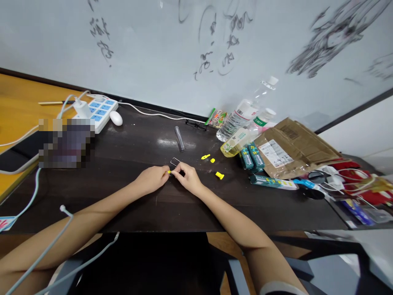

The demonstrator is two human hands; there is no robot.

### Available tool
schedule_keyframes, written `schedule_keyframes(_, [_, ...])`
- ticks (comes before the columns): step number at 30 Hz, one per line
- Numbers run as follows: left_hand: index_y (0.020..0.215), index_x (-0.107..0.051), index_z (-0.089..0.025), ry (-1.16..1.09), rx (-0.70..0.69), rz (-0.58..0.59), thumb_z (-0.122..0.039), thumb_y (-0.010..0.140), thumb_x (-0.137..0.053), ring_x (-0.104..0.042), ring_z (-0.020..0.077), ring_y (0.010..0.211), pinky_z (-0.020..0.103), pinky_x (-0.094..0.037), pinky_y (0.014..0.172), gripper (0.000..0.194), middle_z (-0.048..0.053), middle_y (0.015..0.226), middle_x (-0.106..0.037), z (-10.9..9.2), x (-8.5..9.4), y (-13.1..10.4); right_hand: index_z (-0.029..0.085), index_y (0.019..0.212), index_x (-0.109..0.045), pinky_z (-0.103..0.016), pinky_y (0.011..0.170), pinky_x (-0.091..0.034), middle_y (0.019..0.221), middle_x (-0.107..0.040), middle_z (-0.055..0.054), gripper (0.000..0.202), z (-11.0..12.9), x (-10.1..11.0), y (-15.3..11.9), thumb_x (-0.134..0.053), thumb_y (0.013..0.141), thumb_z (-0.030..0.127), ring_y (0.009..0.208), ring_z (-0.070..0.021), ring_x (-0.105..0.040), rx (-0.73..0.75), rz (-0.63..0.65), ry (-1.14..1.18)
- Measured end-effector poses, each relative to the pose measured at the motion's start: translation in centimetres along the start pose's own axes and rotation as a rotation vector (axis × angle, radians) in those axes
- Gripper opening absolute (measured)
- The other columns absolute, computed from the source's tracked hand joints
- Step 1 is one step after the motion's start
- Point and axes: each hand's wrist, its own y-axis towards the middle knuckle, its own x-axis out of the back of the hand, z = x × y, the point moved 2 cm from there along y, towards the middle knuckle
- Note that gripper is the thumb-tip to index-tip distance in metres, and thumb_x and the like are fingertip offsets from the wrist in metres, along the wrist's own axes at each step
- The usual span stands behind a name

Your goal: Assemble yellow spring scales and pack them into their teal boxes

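Close together above the dark table, my two hands meet near its middle. My left hand (pixel 152 179) pinches a small yellow plastic piece (pixel 169 172) at its fingertips. A thin bent metal wire (pixel 175 159) sticks up from the fingers of my right hand (pixel 188 178), which are closed on it right beside the yellow piece. Whether the wire touches that piece I cannot tell. To the right lie a long yellow part (pixel 205 157), a small round yellow part (pixel 212 160) and a blocky yellow part (pixel 219 175). Beyond my hands rests a clear grey tube (pixel 179 138).
At the right stand plastic bottles (pixel 235 121) beside green boxes (pixel 256 157) and a brown paper package (pixel 297 143). Glasses (pixel 196 125) lie by the whiteboard (pixel 153 49). A power strip (pixel 102 110) and a white mouse (pixel 116 118) are at the left; white cables cross there.
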Motion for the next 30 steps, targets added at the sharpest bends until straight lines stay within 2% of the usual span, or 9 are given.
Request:
schedule_keyframes(5, [0.091,-0.057,-0.018,0.008,-0.016,-0.015,-0.03,0.092,-0.031,-0.064,0.0256,0.077,0.031,-0.039,0.064,0.029,0.01,0.083,-0.068,0.1,-0.6,0.1,0.019,0.069,-0.052,-0.026,0.064,-0.043,0.067,-0.058,0.0,0.021,0.2,0.1,0.1,-0.057,0.087,0.027,0.064,-0.0132,-0.055,-0.014,-0.006,0.003])
schedule_keyframes(8, [0.097,-0.054,-0.019,0.01,-0.017,-0.037,-0.028,0.093,-0.03,-0.065,0.0262,0.078,0.031,-0.04,0.064,0.026,0.009,0.084,-0.068,0.0,-0.8,0.1,0.019,0.068,-0.05,-0.026,0.063,-0.043,0.066,-0.057,0.001,0.021,0.3,0.2,0.2,-0.058,0.086,0.028,0.063,-0.0129,-0.055,-0.044,-0.017,0.031])
schedule_keyframes(11, [0.106,-0.048,-0.018,-0.003,0.04,-0.044,-0.028,0.092,-0.031,-0.066,0.0263,0.077,0.032,-0.041,0.064,0.024,0.009,0.083,-0.069,-0.1,-0.8,0.1,0.02,0.069,-0.049,-0.026,0.063,-0.044,0.065,-0.058,0.001,0.022,0.2,0.1,0.2,-0.058,0.086,0.03,0.063,-0.0129,-0.055,-0.091,-0.002,0.08])
schedule_keyframes(14, [0.103,-0.046,-0.016,-0.011,0.082,-0.041,-0.029,0.092,-0.032,-0.066,0.0269,0.077,0.032,-0.042,0.063,0.022,0.011,0.083,-0.068,-0.2,-0.9,0.0,0.02,0.069,-0.05,-0.026,0.064,-0.044,0.064,-0.058,0.001,0.023,0.1,0.0,0.1,-0.057,0.087,0.033,0.063,-0.0131,-0.056,-0.104,0.015,0.094])
schedule_keyframes(19, [0.1,-0.046,-0.017,0.053,0.015,-0.036,-0.027,0.093,-0.03,-0.067,0.0278,0.078,0.032,-0.043,0.062,0.02,0.012,0.085,-0.069,-0.4,-1.2,-0.1,0.02,0.069,-0.052,-0.027,0.065,-0.044,0.066,-0.059,0.0,0.023,0.0,0.0,0.0,-0.057,0.086,0.034,0.063,-0.0134,-0.056,-0.079,0.016,0.101])
schedule_keyframes(22, [0.1,-0.047,-0.017,0.069,-0.001,-0.037,-0.026,0.092,-0.031,-0.066,0.0277,0.076,0.032,-0.042,0.061,0.021,0.011,0.084,-0.068,-0.3,-1.0,-0.2,0.02,0.069,-0.051,-0.027,0.065,-0.045,0.064,-0.059,0.001,0.023,0.0,-0.2,0.1,-0.058,0.085,0.035,0.063,-0.0132,-0.057,-0.129,0.028,0.181])
schedule_keyframes(26, [0.094,-0.048,-0.02,-0.067,-0.004,-0.051,-0.034,0.091,-0.035,-0.061,0.0228,0.066,0.028,-0.036,0.057,0.02,0.005,0.073,-0.064,0.2,-0.5,-0.2,0.02,0.069,-0.048,-0.027,0.064,-0.045,0.058,-0.057,0.003,0.028,0.0,-0.1,0.5,-0.06,0.084,0.04,0.057,-0.0121,-0.055,-0.232,0.065,0.343])
schedule_keyframes(30, [0.088,-0.049,-0.021,-0.234,-0.06,-0.082,-0.036,0.088,-0.039,-0.055,0.0178,0.063,0.026,-0.033,0.058,0.019,0.0,0.068,-0.057,0.6,-0.1,0.0,0.02,0.07,-0.046,-0.026,0.062,-0.044,0.057,-0.057,0.003,0.031,0.1,0.2,0.9,-0.06,0.083,0.044,0.055,-0.0108,-0.053,-0.263,0.073,0.402])
